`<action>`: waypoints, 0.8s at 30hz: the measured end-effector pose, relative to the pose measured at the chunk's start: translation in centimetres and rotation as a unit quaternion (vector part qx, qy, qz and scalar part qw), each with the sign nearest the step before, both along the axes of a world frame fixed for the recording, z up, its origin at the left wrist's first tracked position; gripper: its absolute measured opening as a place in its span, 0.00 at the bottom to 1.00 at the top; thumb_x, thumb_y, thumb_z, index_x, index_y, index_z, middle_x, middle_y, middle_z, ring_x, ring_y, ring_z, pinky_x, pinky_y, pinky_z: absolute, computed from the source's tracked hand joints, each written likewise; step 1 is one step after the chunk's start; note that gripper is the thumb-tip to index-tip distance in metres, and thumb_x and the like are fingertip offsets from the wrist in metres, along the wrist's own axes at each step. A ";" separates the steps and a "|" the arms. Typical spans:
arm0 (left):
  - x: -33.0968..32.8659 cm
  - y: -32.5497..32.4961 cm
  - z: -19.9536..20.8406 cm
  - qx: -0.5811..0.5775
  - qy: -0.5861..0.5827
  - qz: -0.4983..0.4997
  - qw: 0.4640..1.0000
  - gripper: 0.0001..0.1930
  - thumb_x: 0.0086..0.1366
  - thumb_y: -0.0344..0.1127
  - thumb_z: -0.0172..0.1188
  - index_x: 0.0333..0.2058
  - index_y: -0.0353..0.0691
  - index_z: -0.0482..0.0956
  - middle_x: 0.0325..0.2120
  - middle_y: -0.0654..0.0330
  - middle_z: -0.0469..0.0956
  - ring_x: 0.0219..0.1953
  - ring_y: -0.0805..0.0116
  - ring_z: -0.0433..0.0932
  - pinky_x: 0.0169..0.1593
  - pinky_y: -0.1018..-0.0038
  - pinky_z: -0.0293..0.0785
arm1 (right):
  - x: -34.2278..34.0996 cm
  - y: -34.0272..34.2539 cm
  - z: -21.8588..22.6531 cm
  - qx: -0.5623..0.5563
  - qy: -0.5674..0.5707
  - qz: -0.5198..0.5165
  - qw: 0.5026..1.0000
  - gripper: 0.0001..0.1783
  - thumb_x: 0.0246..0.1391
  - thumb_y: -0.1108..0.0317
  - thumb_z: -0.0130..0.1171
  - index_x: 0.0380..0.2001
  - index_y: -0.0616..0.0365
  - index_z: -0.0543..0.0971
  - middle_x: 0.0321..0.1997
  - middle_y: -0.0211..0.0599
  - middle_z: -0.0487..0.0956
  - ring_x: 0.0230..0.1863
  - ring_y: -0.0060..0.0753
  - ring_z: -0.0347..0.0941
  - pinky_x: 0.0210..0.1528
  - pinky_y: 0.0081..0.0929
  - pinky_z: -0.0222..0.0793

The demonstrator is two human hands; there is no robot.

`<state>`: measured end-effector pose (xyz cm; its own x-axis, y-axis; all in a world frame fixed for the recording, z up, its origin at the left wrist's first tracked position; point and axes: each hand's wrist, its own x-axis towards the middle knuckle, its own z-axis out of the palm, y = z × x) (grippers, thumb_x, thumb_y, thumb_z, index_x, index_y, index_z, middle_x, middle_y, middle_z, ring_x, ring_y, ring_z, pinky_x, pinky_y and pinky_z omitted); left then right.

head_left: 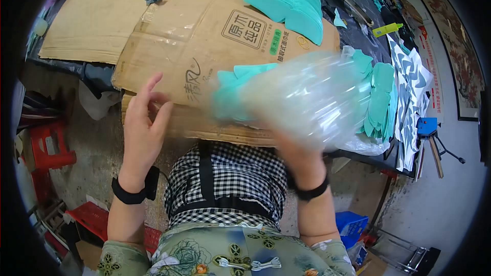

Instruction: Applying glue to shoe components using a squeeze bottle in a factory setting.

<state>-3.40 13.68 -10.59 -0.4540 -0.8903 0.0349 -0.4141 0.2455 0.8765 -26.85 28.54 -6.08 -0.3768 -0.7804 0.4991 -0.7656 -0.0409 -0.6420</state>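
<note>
Bag [322,97] is clear plastic, v. glossy. Board [199,25] is matt cardbd. Teal pcs [281,0] look smooth, matt; mat'l unclear. Apron [235,179] is matt cloth.

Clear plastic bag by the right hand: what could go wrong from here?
The clear plastic bag overlaps some teal pieces in this view, so it might catch and scatter them.
Those pieces lie near the cardboard's front edge; a knock could drop some onto the checked cloth.
Blur hides the right hand's grip, and the open left hand is away from the bag, so it could slip.
</note>
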 end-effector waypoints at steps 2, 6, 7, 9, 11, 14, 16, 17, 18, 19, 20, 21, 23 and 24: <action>0.5 0.2 0.2 0.008 -0.014 -0.016 1.000 0.24 0.67 0.28 0.63 0.63 0.40 0.76 0.38 0.64 0.79 0.37 0.75 0.71 0.43 0.76 0.71 | -3.9 0.6 1.2 0.042 -0.118 -0.130 0.984 0.25 0.50 0.69 0.78 0.52 0.62 0.83 0.51 0.42 0.87 0.48 0.37 0.84 0.53 0.33 0.78; -0.6 1.2 0.4 0.066 0.033 -0.069 0.995 0.20 0.67 0.30 0.63 0.57 0.39 0.80 0.38 0.60 0.80 0.38 0.70 0.75 0.44 0.73 0.73 | -8.7 1.1 3.3 0.021 -0.071 -0.286 0.955 0.23 0.50 0.66 0.79 0.47 0.62 0.83 0.47 0.41 0.88 0.47 0.33 0.84 0.52 0.33 0.78; -1.1 1.5 0.4 0.088 0.042 -0.086 0.992 0.19 0.67 0.30 0.63 0.57 0.39 0.80 0.38 0.60 0.80 0.39 0.70 0.76 0.44 0.74 0.73 | -9.1 1.2 3.4 0.017 -0.072 -0.258 0.963 0.22 0.50 0.66 0.79 0.47 0.62 0.83 0.46 0.41 0.88 0.46 0.34 0.85 0.52 0.33 0.78; -1.8 2.4 0.6 0.142 0.058 -0.106 0.982 0.21 0.69 0.30 0.60 0.60 0.40 0.78 0.39 0.60 0.81 0.40 0.72 0.77 0.46 0.75 0.73 | -9.0 1.4 2.9 0.020 -0.090 -0.251 0.964 0.22 0.51 0.66 0.79 0.47 0.62 0.84 0.45 0.41 0.88 0.45 0.36 0.85 0.51 0.34 0.78; -2.3 2.7 0.7 0.164 0.093 -0.110 0.976 0.22 0.70 0.30 0.60 0.62 0.41 0.76 0.39 0.61 0.81 0.39 0.73 0.77 0.46 0.76 0.73 | -7.7 1.4 1.9 0.038 -0.067 -0.268 0.960 0.23 0.50 0.66 0.79 0.47 0.62 0.84 0.44 0.42 0.88 0.45 0.39 0.86 0.50 0.35 0.79; -2.3 2.3 0.8 0.153 0.107 -0.064 0.980 0.25 0.70 0.28 0.59 0.65 0.43 0.73 0.39 0.65 0.81 0.38 0.76 0.76 0.45 0.79 0.72 | -4.1 1.1 0.6 0.052 -0.020 -0.190 0.980 0.27 0.47 0.66 0.79 0.51 0.62 0.83 0.44 0.46 0.88 0.46 0.44 0.86 0.48 0.35 0.80; -2.1 1.5 0.7 0.140 0.104 -0.033 0.984 0.28 0.70 0.28 0.58 0.69 0.43 0.69 0.40 0.65 0.80 0.38 0.79 0.74 0.44 0.82 0.71 | -0.1 -0.3 -0.2 -0.047 0.039 -0.037 0.997 0.29 0.47 0.69 0.78 0.54 0.62 0.82 0.47 0.48 0.88 0.49 0.45 0.86 0.48 0.35 0.80; -1.9 1.2 0.7 0.126 0.153 -0.045 0.979 0.29 0.70 0.28 0.58 0.69 0.43 0.68 0.40 0.64 0.80 0.38 0.79 0.74 0.44 0.82 0.72 | 2.0 -0.7 -0.2 -0.053 -0.006 0.010 0.999 0.31 0.46 0.72 0.76 0.56 0.62 0.80 0.50 0.49 0.86 0.50 0.48 0.85 0.50 0.37 0.80; -1.7 0.9 0.7 0.115 0.192 -0.047 0.973 0.30 0.70 0.28 0.58 0.70 0.43 0.67 0.41 0.64 0.79 0.38 0.79 0.74 0.44 0.82 0.72 | 4.1 -1.0 -0.3 -0.061 0.028 0.025 0.997 0.33 0.45 0.75 0.74 0.58 0.62 0.78 0.52 0.50 0.85 0.51 0.50 0.85 0.52 0.39 0.81; -1.5 0.7 0.7 0.106 0.233 -0.051 0.965 0.30 0.70 0.28 0.59 0.70 0.42 0.67 0.42 0.63 0.79 0.38 0.79 0.74 0.44 0.82 0.72 | 5.8 -1.3 -0.4 -0.028 0.020 0.048 0.998 0.35 0.44 0.78 0.73 0.60 0.62 0.77 0.55 0.51 0.83 0.53 0.52 0.84 0.54 0.40 0.81; -1.0 0.0 0.8 0.167 0.218 -0.020 0.961 0.31 0.70 0.27 0.59 0.71 0.40 0.64 0.43 0.61 0.78 0.39 0.78 0.75 0.44 0.80 0.73 | 6.4 -1.4 -0.1 0.001 -0.003 0.070 0.998 0.35 0.44 0.79 0.72 0.60 0.62 0.77 0.55 0.51 0.83 0.53 0.52 0.83 0.54 0.40 0.80; -0.4 -0.2 0.8 0.141 0.220 -0.010 0.965 0.31 0.70 0.27 0.58 0.71 0.40 0.65 0.43 0.61 0.78 0.40 0.78 0.75 0.45 0.80 0.73 | 6.8 -1.4 0.0 0.048 -0.009 0.110 0.993 0.35 0.43 0.80 0.71 0.59 0.62 0.77 0.55 0.51 0.83 0.54 0.53 0.83 0.55 0.40 0.80; 1.0 -0.7 0.8 0.090 0.209 0.016 0.974 0.30 0.71 0.27 0.58 0.70 0.40 0.65 0.44 0.62 0.78 0.42 0.78 0.75 0.49 0.79 0.72 | 6.0 -1.1 0.7 0.005 -0.028 0.105 0.994 0.32 0.44 0.78 0.72 0.57 0.61 0.79 0.54 0.51 0.84 0.52 0.54 0.83 0.53 0.41 0.80; 1.6 -1.1 0.7 0.057 0.176 0.032 0.982 0.29 0.72 0.27 0.57 0.70 0.40 0.66 0.44 0.63 0.79 0.43 0.78 0.74 0.52 0.79 0.70 | 5.0 -0.8 1.1 0.008 0.033 0.092 0.995 0.30 0.45 0.77 0.72 0.55 0.60 0.80 0.53 0.50 0.84 0.50 0.54 0.83 0.53 0.41 0.80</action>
